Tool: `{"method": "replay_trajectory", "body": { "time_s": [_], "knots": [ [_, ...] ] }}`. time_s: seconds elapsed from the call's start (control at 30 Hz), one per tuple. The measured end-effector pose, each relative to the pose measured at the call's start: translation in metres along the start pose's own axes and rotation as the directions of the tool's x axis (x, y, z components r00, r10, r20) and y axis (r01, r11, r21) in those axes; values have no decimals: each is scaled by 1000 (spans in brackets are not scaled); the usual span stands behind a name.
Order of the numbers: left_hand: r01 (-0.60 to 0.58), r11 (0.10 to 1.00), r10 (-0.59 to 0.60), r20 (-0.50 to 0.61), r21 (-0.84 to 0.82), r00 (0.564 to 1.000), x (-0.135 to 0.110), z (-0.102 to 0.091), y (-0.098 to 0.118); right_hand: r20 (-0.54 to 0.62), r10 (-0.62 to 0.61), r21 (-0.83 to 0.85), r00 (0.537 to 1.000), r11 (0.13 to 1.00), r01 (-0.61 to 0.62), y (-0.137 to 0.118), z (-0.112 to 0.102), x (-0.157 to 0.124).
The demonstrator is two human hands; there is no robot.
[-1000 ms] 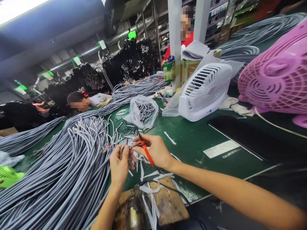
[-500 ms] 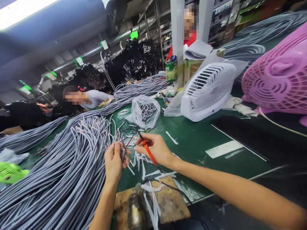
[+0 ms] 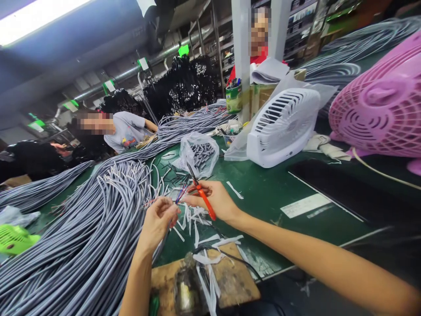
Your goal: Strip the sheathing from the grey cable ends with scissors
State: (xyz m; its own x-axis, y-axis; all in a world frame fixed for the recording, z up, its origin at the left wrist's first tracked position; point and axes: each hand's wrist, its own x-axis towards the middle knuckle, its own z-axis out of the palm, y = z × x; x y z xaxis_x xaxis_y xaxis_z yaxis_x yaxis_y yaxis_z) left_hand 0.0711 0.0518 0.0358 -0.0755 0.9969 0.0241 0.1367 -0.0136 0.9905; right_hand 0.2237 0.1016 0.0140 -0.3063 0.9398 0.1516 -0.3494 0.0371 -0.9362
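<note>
My left hand [image 3: 159, 215], fingertips pinching thin red-and-blue wires [image 3: 180, 194], my right hand [image 3: 221, 202], fingers curled around orange-handled metal pliers [image 3: 206, 202] (tip pointing far), long round grey cables [image 3: 95, 232] left.

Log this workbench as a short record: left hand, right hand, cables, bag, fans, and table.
Left hand: pinching thin coloured wires
Right hand: holding an orange-handled tool, tips pointing up and away; fingertips close to the wires
Cables: large grey bundle left of the hands
Bag: clear plastic bag, open, with short grey pieces inside
Fans: white fan and, further right, pink fan
Table: green table, white strips scattered on it
</note>
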Motion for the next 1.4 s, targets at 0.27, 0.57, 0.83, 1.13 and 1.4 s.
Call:
{"method": "replay_trajectory", "body": {
  "time_s": [0.27, 0.57, 0.83, 1.13, 1.4],
  "knots": [
    [-22, 984, 14, -46, -175, 999, 0, -5, -1, 42, 0, -77, 999, 997, 3, 4, 2, -4],
    [-76, 941, 79, -5, -329, 997, -3, -9, 4, 55, -162, -401, 985, 900, 171, 13, -3, -1],
    [-332, 928, 315, -122, -171, 941, -3, -8, -1, 125, -348, -591, 929, 726, 351, -6, -1, -15],
    [-366, 930, 360, -142, -15, 922, -5, -6, -4, 22, -369, -573, 929, 757, 314, 0, -2, -15],
    [-578, 748, 647, -163, 327, 745, -10, -10, -12, 216, -338, -618, 916, 679, 396, 7, 8, -23]
  ]
}}
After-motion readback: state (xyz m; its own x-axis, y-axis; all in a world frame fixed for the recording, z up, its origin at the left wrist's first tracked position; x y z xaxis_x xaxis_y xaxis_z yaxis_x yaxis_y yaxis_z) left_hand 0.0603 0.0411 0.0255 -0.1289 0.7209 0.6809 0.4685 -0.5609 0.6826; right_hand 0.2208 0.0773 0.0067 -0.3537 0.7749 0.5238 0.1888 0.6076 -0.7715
